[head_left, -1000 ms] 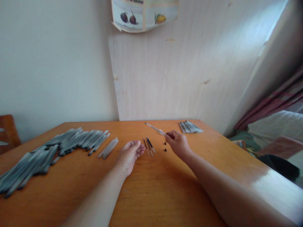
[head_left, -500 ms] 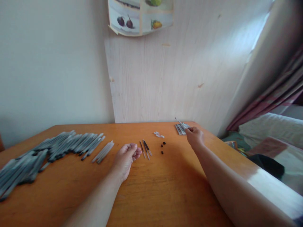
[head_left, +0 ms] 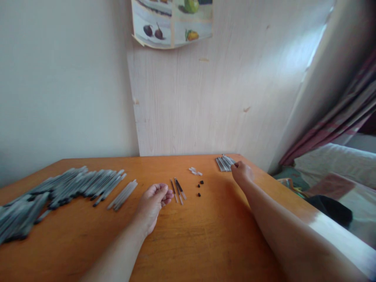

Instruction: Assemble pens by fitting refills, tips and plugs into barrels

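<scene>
My right hand point(head_left: 242, 171) reaches to the far right of the table, its fingers pinched at the near end of a pen lying on a small pile of clear-barrelled pens point(head_left: 223, 163). Most of the held pen blends into that pile. My left hand point(head_left: 154, 201) hovers over the middle of the table with fingers loosely curled and thumb against them; nothing shows in it. Just right of it lie several slim dark refills point(head_left: 178, 190) with pale ends. Small black caps or plugs point(head_left: 199, 194) and short whitish pieces point(head_left: 195, 171) are scattered between my hands.
A large heap of capped clear pens point(head_left: 85, 186) spreads over the table's left side. Beside it lies a row of empty-looking clear barrels point(head_left: 122, 194). The wooden table point(head_left: 188, 243) meets a pale board at the back. A bed with bedding point(head_left: 335, 176) stands to the right.
The pen in my right hand, raised at a slant before, has come down onto the far-right pile. My left hand stays in much the same place. The view has shifted slightly.
</scene>
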### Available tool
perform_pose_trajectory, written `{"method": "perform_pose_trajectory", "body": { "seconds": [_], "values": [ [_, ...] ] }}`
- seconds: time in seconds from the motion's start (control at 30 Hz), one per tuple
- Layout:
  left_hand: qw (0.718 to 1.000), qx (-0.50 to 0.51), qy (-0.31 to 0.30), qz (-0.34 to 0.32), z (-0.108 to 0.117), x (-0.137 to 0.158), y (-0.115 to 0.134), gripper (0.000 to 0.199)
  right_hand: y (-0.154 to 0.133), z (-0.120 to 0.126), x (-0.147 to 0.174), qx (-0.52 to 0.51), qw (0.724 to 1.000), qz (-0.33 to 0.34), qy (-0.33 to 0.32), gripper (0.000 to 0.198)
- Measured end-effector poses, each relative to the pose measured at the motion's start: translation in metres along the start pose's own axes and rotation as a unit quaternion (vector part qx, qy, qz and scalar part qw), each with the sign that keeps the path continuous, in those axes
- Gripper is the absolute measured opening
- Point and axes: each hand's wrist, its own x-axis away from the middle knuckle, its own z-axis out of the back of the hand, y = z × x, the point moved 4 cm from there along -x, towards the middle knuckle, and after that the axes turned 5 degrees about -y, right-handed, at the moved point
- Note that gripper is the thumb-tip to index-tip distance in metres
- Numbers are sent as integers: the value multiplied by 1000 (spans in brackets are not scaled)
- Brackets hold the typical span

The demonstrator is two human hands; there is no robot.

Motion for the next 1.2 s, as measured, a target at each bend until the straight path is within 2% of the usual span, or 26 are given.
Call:
{"method": "perform_pose_trajectory", "body": {
  "seconds": [0.3,0.63,1.2],
  "values": [
    [1000,-24,-2,7,-2,2,3,27,2,-14,-5,10,1000,-8,-15,37],
    [999,-36,-3,11,2,-2,-2,32,5,-17,-9,26,999,2,-23,39],
    [999,-40,-13,11,2,-1,-2,30,5,-25,-12,59,997,7,-48,37]
  ]
}}
